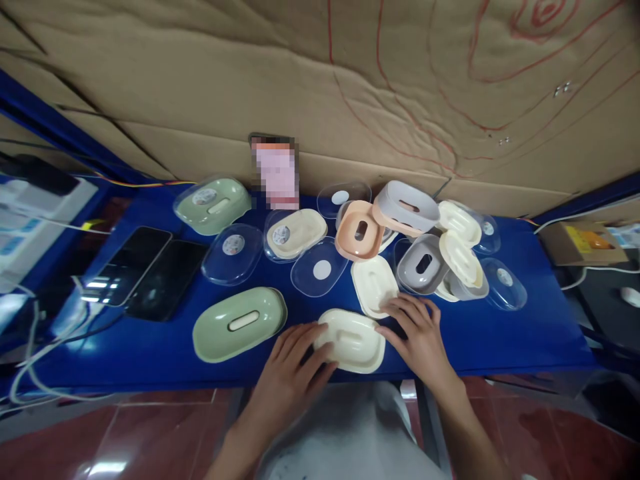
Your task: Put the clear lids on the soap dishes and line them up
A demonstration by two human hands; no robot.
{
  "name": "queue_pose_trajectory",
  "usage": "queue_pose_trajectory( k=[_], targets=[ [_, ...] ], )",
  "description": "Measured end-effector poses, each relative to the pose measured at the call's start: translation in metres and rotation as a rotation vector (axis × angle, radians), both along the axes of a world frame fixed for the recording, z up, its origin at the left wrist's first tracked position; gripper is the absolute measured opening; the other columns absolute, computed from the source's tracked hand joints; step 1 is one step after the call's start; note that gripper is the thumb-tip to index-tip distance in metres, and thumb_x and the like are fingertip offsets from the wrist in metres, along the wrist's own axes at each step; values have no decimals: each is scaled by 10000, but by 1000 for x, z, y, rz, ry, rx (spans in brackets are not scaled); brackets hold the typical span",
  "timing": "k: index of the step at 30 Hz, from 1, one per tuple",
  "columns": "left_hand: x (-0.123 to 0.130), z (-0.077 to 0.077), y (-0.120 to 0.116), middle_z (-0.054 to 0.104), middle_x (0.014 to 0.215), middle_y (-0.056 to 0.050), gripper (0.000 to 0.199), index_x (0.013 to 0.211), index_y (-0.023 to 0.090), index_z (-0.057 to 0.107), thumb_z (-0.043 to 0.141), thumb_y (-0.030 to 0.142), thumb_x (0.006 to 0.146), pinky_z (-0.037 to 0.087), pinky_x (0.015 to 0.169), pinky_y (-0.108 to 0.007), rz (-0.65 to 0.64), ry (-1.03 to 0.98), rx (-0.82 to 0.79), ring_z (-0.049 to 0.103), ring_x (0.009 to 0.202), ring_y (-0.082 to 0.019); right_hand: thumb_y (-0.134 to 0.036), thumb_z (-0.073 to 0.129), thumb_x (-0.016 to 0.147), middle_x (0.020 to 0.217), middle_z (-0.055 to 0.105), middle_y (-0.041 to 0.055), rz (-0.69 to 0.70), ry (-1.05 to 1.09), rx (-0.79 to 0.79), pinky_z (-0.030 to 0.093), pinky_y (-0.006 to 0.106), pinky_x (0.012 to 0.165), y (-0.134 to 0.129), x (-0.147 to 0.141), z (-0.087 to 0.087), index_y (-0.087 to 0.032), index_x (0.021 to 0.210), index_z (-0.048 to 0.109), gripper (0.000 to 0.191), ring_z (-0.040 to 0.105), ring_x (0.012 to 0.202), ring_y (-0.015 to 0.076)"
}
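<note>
A cream oval tray (pixel 350 341), like a soap dish insert with a raised bar in its middle, lies flat near the table's front edge. My left hand (pixel 300 357) rests its spread fingers over the left rim of this tray. At its upper right corner is the thumb of my right hand (pixel 415 327), while the other fingers reach onto the lower edge of a second cream tray (pixel 374 285). Neither hand is closed around anything. To the left sits a green oval dish (pixel 220 333) with a slot that shows a cream part beneath.
Behind are transparent lids (pixel 320 267), a green dish under a lid (pixel 215 207), an orange dish (pixel 360 230), grey dishes (pixel 423 263) and stacked cream trays (pixel 460 257). Two phones (pixel 163 280) lie left, near cables. A pixelated phone (pixel 277 173) leans against the cardboard wall.
</note>
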State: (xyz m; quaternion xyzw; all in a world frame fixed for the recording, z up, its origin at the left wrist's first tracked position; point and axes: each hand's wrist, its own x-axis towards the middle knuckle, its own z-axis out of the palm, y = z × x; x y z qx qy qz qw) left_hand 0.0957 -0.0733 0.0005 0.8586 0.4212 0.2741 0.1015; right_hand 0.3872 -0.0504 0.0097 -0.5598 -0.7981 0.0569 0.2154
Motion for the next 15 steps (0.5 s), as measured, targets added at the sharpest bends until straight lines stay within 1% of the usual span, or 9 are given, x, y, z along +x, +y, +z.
queue_pose_trajectory(
  k=[2,3,5,7,9,10,12,14,15],
  targets=[
    [7,6,7,720,1334,-114,189,1202,224,669,667,181,1019,554,1068,-479,9,-7,38,689,1227,-276,-321,588,1104,1288,760,66,26,5,-2,330,483,1145,-5,7,0,-257,1303,693,234,637,1306,268],
    [12,8,11,720,1338,-111,208,1218,230,663,663,174,1018,554,1062,-476,27,-13,64,692,1219,-275,-256,558,1110,1307,755,65,31,5,2,344,478,1138,-8,8,1,-265,1329,687,254,634,1313,261],
    [21,13,24,711,1354,-117,276,1280,240,642,657,168,1014,547,1064,-482,120,-28,111,687,1233,-284,-175,518,1100,1358,735,73,19,16,34,372,473,1121,-16,5,0,-273,1363,678,323,625,1333,258],
    [28,15,40,681,1406,-144,363,1372,234,607,646,180,1015,531,1080,-511,255,1,118,661,1288,-315,-190,531,1090,1379,728,79,53,39,74,390,473,1119,-25,-5,-1,-268,1368,679,324,628,1334,263],
    [34,14,57,654,1443,-186,404,1422,197,590,629,207,1020,519,1080,-561,343,95,74,645,1313,-364,-252,570,1085,1350,750,64,142,57,94,392,466,1137,-33,-17,-3,-262,1340,693,283,652,1301,252],
    [36,14,64,668,1420,-196,378,1398,177,610,616,207,1021,517,1069,-582,359,148,37,661,1282,-378,-271,584,1082,1331,761,55,178,57,93,391,460,1149,-35,-23,-4,-260,1327,698,270,664,1283,243],
    [37,14,75,736,1282,-174,257,1258,170,681,573,178,1025,521,1045,-593,351,210,-34,716,1153,-362,-265,597,1077,1319,771,46,186,48,89,386,451,1165,-36,-28,-6,-255,1319,701,263,678,1262,226],
    [35,19,77,777,1114,-118,195,1121,196,703,529,163,1038,539,1018,-551,332,173,-75,746,1017,-313,-228,595,1074,1323,770,53,165,40,87,393,447,1164,-33,-21,-6,-245,1322,699,269,681,1263,220],
    [31,23,75,781,1069,-97,188,1102,208,697,518,182,1052,553,990,-515,330,121,-81,749,980,-294,-213,593,1075,1326,769,55,166,34,82,399,446,1157,-32,-14,-6,-242,1323,698,271,681,1267,220]
  ],
)
